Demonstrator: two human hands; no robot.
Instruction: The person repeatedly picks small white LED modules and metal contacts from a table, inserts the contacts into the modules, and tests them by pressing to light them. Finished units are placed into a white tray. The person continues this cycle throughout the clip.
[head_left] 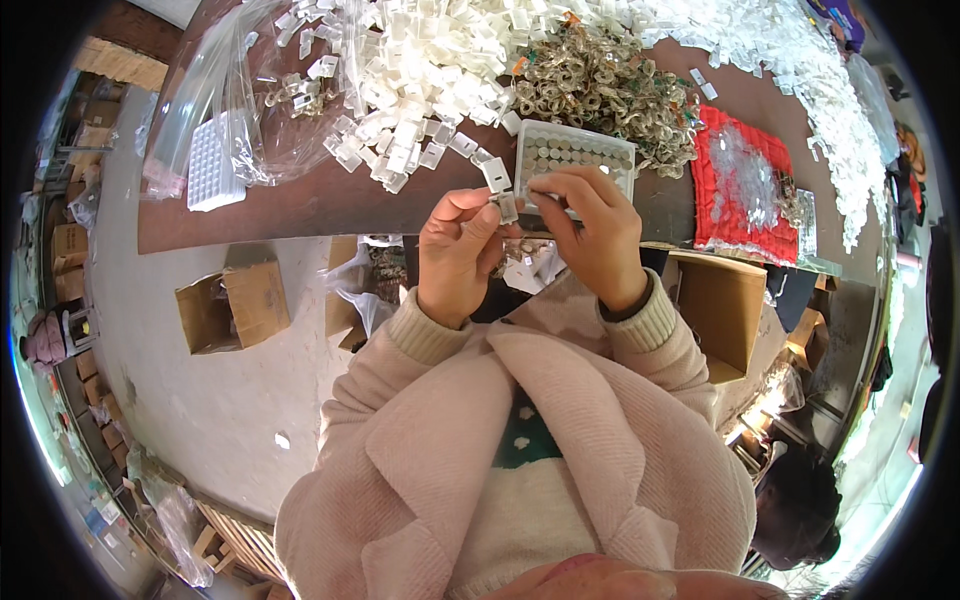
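White plastic piece (507, 208): positioned at the near edge of the desk (290, 212), between the two hands and directly at the fingertips of the left hand (455, 245). Left grip: thumb and fingers clamped on the near piece. Its long axis runs roughly away from the body, the far end leaning slightly to the left. A second white piece (496, 176) sits just beyond it, in line with pieces trailing back to the white pile (420, 70).

Right hand (598, 225): located to the right of the held piece, close beside it but apart. Right grip: thumb and index fingertips brought near each other, pointing left toward the piece; whether a small part is pinched between them cannot be told. The left hand is the nearer, being in contact.

Adjacent items: clear box (580, 128) holding rows of pale round discs (575, 155), directly beyond the right fingers; heap of brownish ring-shaped parts (605, 90), beyond the box and to its right.
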